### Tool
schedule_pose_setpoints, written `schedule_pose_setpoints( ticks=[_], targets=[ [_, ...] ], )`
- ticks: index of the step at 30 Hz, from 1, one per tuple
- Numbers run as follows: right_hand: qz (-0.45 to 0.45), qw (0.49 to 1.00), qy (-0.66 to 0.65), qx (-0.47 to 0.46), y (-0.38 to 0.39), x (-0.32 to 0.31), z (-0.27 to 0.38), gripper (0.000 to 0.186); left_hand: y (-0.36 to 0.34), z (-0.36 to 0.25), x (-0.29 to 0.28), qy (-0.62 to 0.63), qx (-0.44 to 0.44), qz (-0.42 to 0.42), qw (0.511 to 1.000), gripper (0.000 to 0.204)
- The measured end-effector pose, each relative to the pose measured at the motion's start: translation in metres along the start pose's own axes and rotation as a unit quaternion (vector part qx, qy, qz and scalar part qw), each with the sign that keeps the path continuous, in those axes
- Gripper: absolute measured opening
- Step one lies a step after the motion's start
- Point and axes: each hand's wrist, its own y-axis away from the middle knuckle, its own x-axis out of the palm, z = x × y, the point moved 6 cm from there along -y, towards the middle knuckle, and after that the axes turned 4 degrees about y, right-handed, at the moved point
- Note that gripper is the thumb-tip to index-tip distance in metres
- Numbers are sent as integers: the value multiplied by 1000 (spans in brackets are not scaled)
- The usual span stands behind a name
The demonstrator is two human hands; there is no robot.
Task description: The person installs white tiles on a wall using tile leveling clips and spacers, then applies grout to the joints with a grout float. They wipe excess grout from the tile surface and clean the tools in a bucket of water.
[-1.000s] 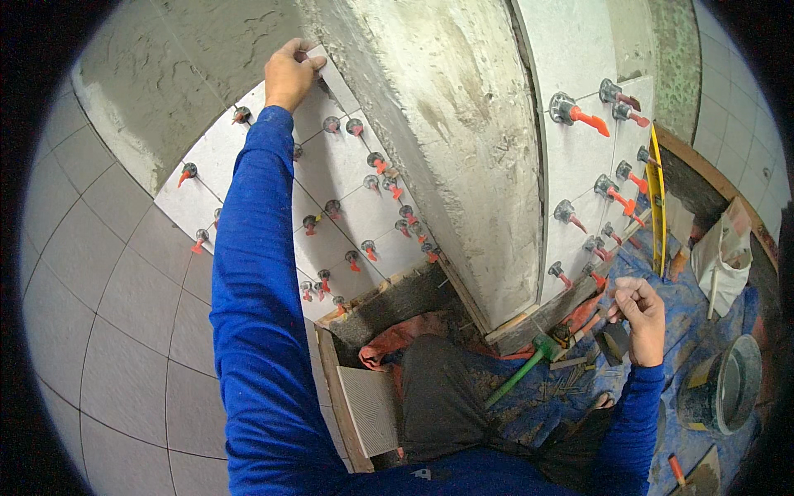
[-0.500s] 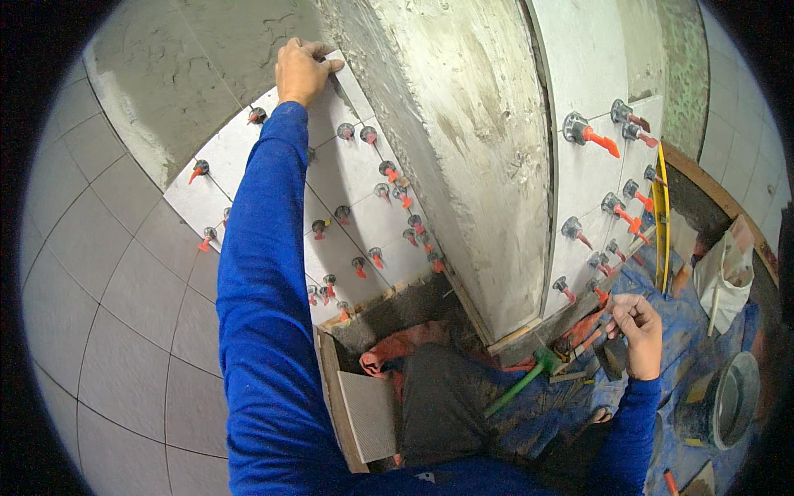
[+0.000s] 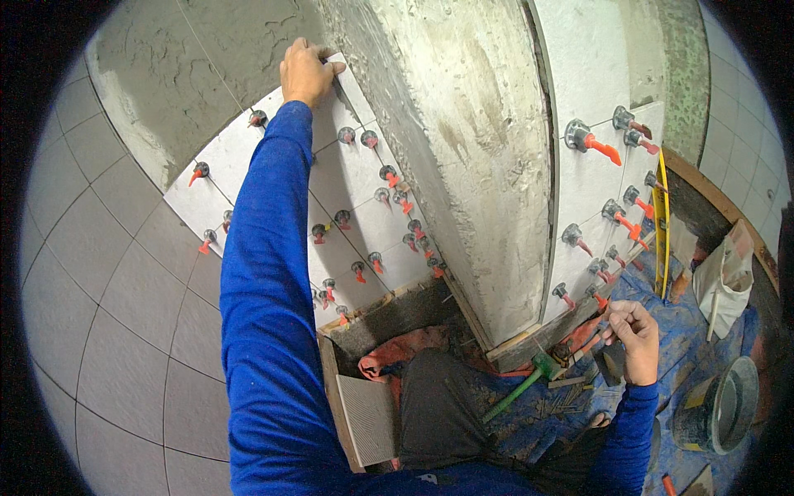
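My left hand [image 3: 306, 73] reaches up to the top edge of a white wall tile [image 3: 351, 95], its fingers curled over that edge and the thumb to the right. My blue sleeve covers part of the tiled wall. Around the joints below, grey round tile levelling spacers [image 3: 346, 135] with red pins stick out. Low on the right, my right hand [image 3: 635, 341] is closed in a pinch in front of the floor; what its fingertips hold is too small to make out. A dark flat blade [image 3: 610, 364] shows just below that hand.
A bare concrete column [image 3: 471, 149] stands between two tiled faces; grey mortar [image 3: 223, 74] covers the wall above the left tiles. On the blue sheet [image 3: 662, 331] lie a green-handled hammer [image 3: 521, 388] and a dark bucket [image 3: 732, 405]. A white bag [image 3: 724, 281] and yellow strip [image 3: 662, 223] stand right.
My right hand has shifted slightly down and left, still pinched. The left hand stays at the tile's top edge.
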Motion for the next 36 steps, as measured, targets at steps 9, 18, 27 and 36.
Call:
schedule_pose_setpoints(
  ticks=[9,18,27,36],
  targets=[
    [8,1000,-6,-7,-2,3,-5,21,1,4,5,3,22,12,1000,41],
    [11,1000,0,-3,-3,1,-6,21,37,-14,-4,-66,88,-66,992,55],
    [14,1000,18,-3,-5,5,-5,21,62,-30,0,-77,104,-18,991,121],
    [23,999,22,11,-10,20,-7,23,61,-32,5,-107,65,15,992,127]
  ],
)
